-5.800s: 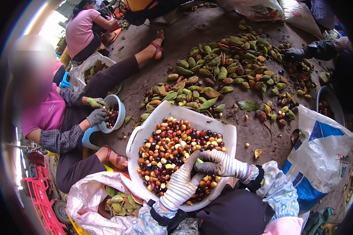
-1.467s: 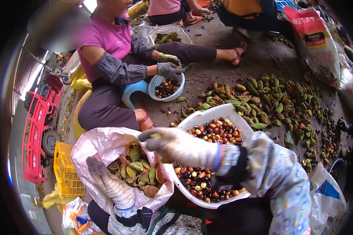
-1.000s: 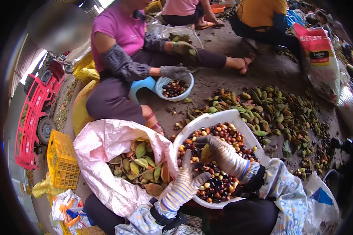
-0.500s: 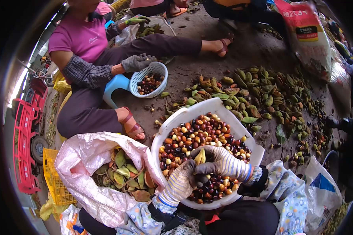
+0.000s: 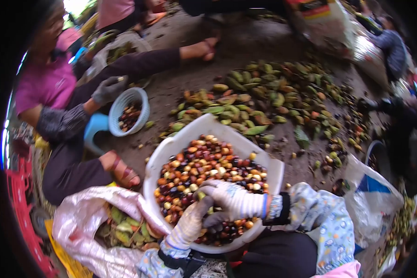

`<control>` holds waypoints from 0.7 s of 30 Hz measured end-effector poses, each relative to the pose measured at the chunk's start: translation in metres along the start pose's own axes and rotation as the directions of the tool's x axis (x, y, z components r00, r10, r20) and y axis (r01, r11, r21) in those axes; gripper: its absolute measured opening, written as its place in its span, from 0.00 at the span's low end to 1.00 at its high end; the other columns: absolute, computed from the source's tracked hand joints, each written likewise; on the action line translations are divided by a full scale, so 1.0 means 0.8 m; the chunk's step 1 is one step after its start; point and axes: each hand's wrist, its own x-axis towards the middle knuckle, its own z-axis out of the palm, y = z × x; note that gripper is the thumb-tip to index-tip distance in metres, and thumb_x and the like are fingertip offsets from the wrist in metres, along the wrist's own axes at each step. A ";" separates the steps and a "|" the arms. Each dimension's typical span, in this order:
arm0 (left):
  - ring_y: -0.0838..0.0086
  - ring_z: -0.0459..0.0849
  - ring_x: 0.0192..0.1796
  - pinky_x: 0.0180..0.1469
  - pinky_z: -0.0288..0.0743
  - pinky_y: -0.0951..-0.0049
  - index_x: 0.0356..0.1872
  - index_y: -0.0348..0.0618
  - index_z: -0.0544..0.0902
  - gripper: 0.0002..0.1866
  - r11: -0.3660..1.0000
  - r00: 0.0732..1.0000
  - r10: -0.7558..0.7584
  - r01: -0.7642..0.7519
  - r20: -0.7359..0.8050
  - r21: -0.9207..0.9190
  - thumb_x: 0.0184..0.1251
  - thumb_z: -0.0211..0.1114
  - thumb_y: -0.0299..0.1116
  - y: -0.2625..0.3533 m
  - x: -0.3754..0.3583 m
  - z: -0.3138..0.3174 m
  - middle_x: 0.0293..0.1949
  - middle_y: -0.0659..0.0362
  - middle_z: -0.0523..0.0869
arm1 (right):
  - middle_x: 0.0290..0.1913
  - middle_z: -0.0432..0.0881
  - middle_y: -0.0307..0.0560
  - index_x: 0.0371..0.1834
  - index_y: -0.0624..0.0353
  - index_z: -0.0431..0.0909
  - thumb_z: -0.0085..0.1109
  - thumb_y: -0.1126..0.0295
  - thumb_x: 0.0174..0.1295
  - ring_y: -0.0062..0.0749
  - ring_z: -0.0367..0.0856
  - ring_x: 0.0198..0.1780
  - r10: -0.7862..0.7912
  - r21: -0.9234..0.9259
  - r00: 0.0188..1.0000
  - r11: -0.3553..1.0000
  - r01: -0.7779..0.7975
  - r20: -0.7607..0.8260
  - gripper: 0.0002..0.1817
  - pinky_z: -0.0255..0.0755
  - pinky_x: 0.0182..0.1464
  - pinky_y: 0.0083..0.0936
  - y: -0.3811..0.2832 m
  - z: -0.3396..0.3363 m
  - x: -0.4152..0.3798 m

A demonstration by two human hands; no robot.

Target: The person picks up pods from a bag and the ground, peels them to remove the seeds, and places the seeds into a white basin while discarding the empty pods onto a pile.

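My left hand (image 5: 189, 224) and my right hand (image 5: 235, 200), both in striped gloves with dark fingertips, meet over a white plastic tub (image 5: 274, 178). Their closed fingers pinch a small green seed pod (image 5: 201, 196), mostly hidden between them. Beneath, the tub holds many glossy seeds (image 5: 197, 162) in brown, orange, cream and near-black. Left of the tub, a pinkish-white woven sack (image 5: 74, 220) lies open with green and brown pod husks (image 5: 125, 228) inside.
A large heap of pods (image 5: 264, 99) spreads on the ground beyond the tub. At left a seated person (image 5: 51, 92) in grey gloves reaches by a light blue basket (image 5: 143, 104) of seeds. Filled sacks (image 5: 326, 28) stand at upper right; a white plastic bag (image 5: 368, 208) lies right.
The view has swung, shifting the scene left in the picture. My hands stay together over the tub, and the pod shows less between my fingers. The other person's gloved hand has lifted slightly off the basket.
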 end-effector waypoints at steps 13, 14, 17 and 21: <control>0.51 0.85 0.35 0.35 0.82 0.59 0.55 0.28 0.68 0.43 0.957 0.991 -0.057 0.089 0.121 -0.276 0.60 0.51 0.66 -0.032 0.026 -0.005 0.36 0.41 0.83 | 0.31 0.80 0.48 0.34 0.55 0.77 0.73 0.51 0.44 0.42 0.81 0.36 0.240 0.282 0.957 0.918 -0.278 0.165 0.23 0.72 0.37 0.32 -0.002 -0.025 -0.021; 0.51 0.85 0.36 0.36 0.82 0.58 0.55 0.27 0.68 0.43 0.957 0.988 -0.081 0.114 0.130 -0.266 0.60 0.51 0.66 -0.034 0.028 -0.003 0.37 0.40 0.83 | 0.28 0.79 0.49 0.32 0.56 0.76 0.70 0.49 0.46 0.45 0.80 0.33 0.164 0.209 0.984 0.962 -0.175 0.067 0.23 0.71 0.34 0.33 0.006 -0.016 -0.028; 0.48 0.84 0.42 0.43 0.79 0.55 0.53 0.25 0.70 0.42 0.948 0.976 -0.149 0.186 0.156 -0.257 0.61 0.49 0.64 -0.044 0.030 -0.003 0.40 0.38 0.82 | 0.26 0.77 0.50 0.29 0.57 0.76 0.68 0.46 0.47 0.47 0.79 0.30 0.088 0.095 0.996 0.992 -0.087 -0.010 0.24 0.70 0.32 0.35 0.014 -0.013 -0.038; 0.47 0.83 0.43 0.45 0.79 0.54 0.48 0.22 0.73 0.40 0.946 0.973 -0.153 0.194 0.171 -0.260 0.63 0.47 0.61 -0.033 0.033 0.008 0.41 0.36 0.81 | 0.25 0.77 0.49 0.28 0.58 0.76 0.67 0.46 0.47 0.47 0.78 0.29 0.094 0.134 0.993 0.987 -0.084 -0.070 0.24 0.70 0.31 0.35 0.021 -0.009 -0.045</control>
